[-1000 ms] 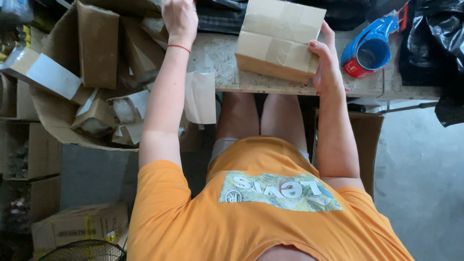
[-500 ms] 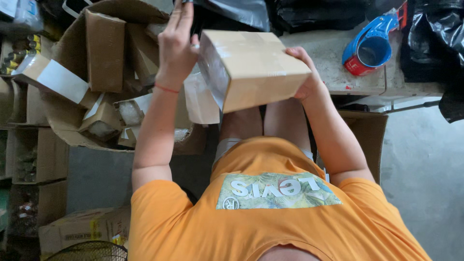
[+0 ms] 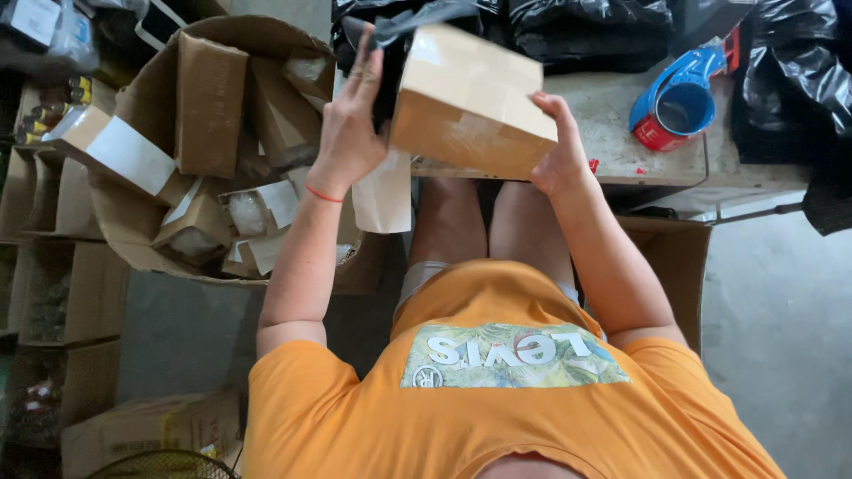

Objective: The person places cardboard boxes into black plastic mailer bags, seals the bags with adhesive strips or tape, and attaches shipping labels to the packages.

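Note:
A brown cardboard box [image 3: 470, 98] is tilted in the air above the table's near edge. My right hand [image 3: 555, 146] grips its right end from below. My left hand [image 3: 351, 124] presses against its left end and also pinches the edge of a black plastic bag [image 3: 417, 19] that drapes over the box's top left corner. A thin red band circles my left wrist. My orange shirt and bare knees fill the lower part of the view.
A grey table [image 3: 621, 155] carries a blue and red tape dispenser [image 3: 679, 102] and black plastic bags [image 3: 799, 80] at the back. A large open carton [image 3: 142, 239] full of small boxes stands on my left. Another carton [image 3: 674, 257] sits under the table.
The box has been lifted off the table and tilted. My left hand has come down from the back, bringing a black bag to the box's left end.

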